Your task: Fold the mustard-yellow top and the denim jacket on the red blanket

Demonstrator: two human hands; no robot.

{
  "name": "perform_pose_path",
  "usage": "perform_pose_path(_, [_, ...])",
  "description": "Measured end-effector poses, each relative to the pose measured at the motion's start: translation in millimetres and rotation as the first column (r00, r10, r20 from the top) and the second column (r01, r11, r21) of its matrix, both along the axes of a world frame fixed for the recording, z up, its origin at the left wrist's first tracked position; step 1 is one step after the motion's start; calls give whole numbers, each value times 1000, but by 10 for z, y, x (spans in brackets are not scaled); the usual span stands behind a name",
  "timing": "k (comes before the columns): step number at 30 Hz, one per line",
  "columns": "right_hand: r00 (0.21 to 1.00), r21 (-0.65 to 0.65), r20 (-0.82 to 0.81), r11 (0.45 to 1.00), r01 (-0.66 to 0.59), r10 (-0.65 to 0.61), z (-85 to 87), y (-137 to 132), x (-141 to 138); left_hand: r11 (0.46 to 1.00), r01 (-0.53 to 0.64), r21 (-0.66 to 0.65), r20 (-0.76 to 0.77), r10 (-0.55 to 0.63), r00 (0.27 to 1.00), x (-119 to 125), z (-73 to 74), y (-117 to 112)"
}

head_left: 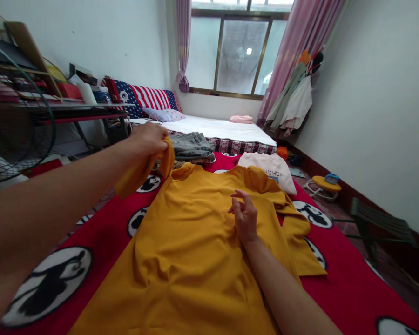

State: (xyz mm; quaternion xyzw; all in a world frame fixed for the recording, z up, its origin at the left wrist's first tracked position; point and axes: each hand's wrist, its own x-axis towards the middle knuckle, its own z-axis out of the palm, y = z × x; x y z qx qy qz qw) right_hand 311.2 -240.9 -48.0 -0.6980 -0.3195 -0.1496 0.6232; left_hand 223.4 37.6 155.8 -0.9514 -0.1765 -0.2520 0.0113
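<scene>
A mustard-yellow dress (195, 223) lies spread on a red blanket (349, 274) with black-and-white round prints, its neckline away from me. My left hand (148, 139) grips the dress's left sleeve and holds it raised off the blanket at the shoulder. Over the middle of the dress, my right hand (245, 216) hovers with fingers loosely bent and apart, nothing in them. Whether it touches the cloth I cannot tell. The right sleeve lies out to the side on the blanket. Some wrinkles run across the lower front of the dress.
Folded jeans (192, 146) lie past the neckline, beside a pale pink printed cloth or bag (265, 165). Farther back stands a white-covered bed (223, 128). A cluttered desk (84, 107) and a fan (17, 116) are at left, a folding stool (380, 221) at right.
</scene>
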Motion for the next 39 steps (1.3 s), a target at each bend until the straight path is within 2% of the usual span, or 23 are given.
perform_pose_path(1, [997, 63, -63, 997, 38, -34, 10, -17, 29, 997, 75, 23, 36, -76, 996, 95, -9, -277])
perform_pose_path(3, [979, 159, -180, 979, 127, -98, 22, -57, 98, 957, 283, 64, 66, -287, 956, 181, -207, -806])
perform_pose_path(4, [965, 183, -230, 968, 173, -129, 19, -79, 139, 870, 487, 80, 75, -493, 867, 170, -376, -1027])
perform_pose_path(5, [947, 189, -273, 956, 223, -167, 9, -100, 184, 769, 635, 70, 33, -638, 769, 126, -571, -1204])
perform_pose_path(6, [926, 177, -307, 944, 280, -217, -9, -121, 229, 692, 721, 35, -22, -721, 693, 52, -777, -1328])
perform_pose_path(7, [903, 146, -326, 929, 341, -280, -30, -140, 272, 649, 761, -17, -83, -759, 646, -47, -978, -1396])
perform_pose_path(8, [877, 101, -326, 909, 404, -353, -53, -157, 309, 635, 769, -73, -139, -770, 622, -163, -1159, -1409])
perform_pose_path(9, [851, 48, -306, 886, 461, -426, -71, -173, 336, 647, 752, -125, -167, -761, 627, -292, -1313, -1375])
perform_pose_path(10, [833, -1, -263, 863, 505, -488, -81, -187, 349, 686, 707, -171, -188, -727, 660, -428, -1433, -1301])
perform_pose_path(13, [811, -67, -35, 812, 580, -583, -25, -221, 297, 855, 440, -274, -240, -504, 830, -848, -1598, -952])
perform_pose_path(15, [787, -44, 140, 791, 611, -600, 82, -228, 203, 927, 210, -311, -300, -305, 904, -1123, -1605, -709])
perform_pose_path(17, [776, -69, 299, 799, 598, -555, 198, -200, 102, 942, 13, -335, -378, -147, 914, -1385, -1593, -513])
perform_pose_path(19, [822, -222, 441, 843, 489, -361, 269, -119, 30, 927, -115, -358, -451, -64, 890, -1615, -1595, -377])
perform_pose_path(20, [844, -339, 485, 841, 422, -229, 278, -61, 13, 914, -151, -377, -486, -56, 872, -1712, -1604, -330])
perform_pose_path(21, [858, -459, 504, 810, 365, -102, 270, 6, 9, 900, -167, -403, -517, -74, 853, -1794, -1618, -294])
perform_pose_path(23, [873, -648, 484, 692, 317, 53, 224, 144, 37, 866, -160, -474, -557, -153, 817, -1911, -1652, -251])
perform_pose_path(25, [891, -753, 448, 571, 327, 80, 190, 262, 100, 823, -130, -552, -559, -250, 790, -1970, -1684, -239])
perform_pose_path(27, [897, -807, 432, 486, 335, 99, 218, 349, 180, 778, -101, -621, -524, -316, 791, -1984, -1690, -251])
perform_pose_path(29, [885, -824, 452, 432, 367, 109, 316, 412, 268, 717, -89, -691, -476, -358, 803, -1969, -1645, -294])
perform_pose_path(31, [861, -805, 500, 418, 422, 93, 457, 461, 361, 632, -78, -771, -412, -403, 817, -1932, -1534, -375])
perform_pose_path(34, [833, -761, 551, 433, 483, 38, 655, 525, 511, 497, -40, -867, -313, -480, 820, -1836, -1273, -594])
perform_pose_path(37, [832, -740, 553, 430, 516, -46, 738, 577, 664, 460, 19, -888, -243, -503, 829, -1689, -1036, -927])
perform_pose_path(39, [834, -727, 540, 435, 531, -114, 708, 603, 747, 447, 68, -892, -195, -516, 834, -1570, -987, -1185])
